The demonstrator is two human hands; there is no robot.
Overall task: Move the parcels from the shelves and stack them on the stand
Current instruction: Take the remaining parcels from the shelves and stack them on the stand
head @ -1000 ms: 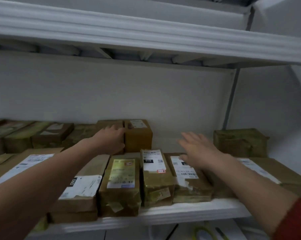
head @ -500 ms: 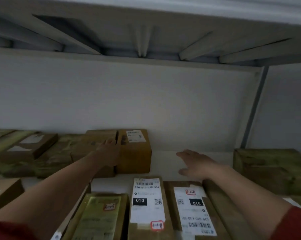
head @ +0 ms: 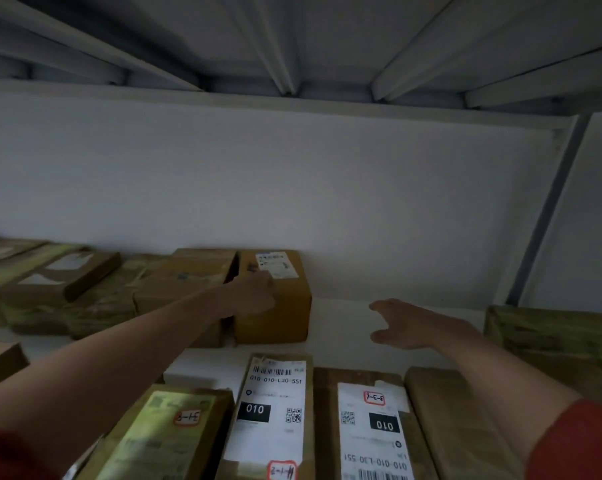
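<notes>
A small brown parcel with a white label stands at the back of the white shelf, against the wall. My left hand is on its near left top corner, fingers curled over the edge beside the neighbouring brown parcel. My right hand hovers above the bare shelf to the right of the small parcel, apart from it, with fingers and thumb spread toward it. Both sleeves are red.
Front row, close to me: a yellow-green labelled parcel, two parcels with white "010" labels, a plain brown one. A green-wrapped parcel sits right. More parcels lie back left. The upper shelf is low overhead.
The view has moved in closer to the shelf. My left hand slid right from the neighbouring parcel onto the labelled one. My right hand reached further back and spread its fingers.
</notes>
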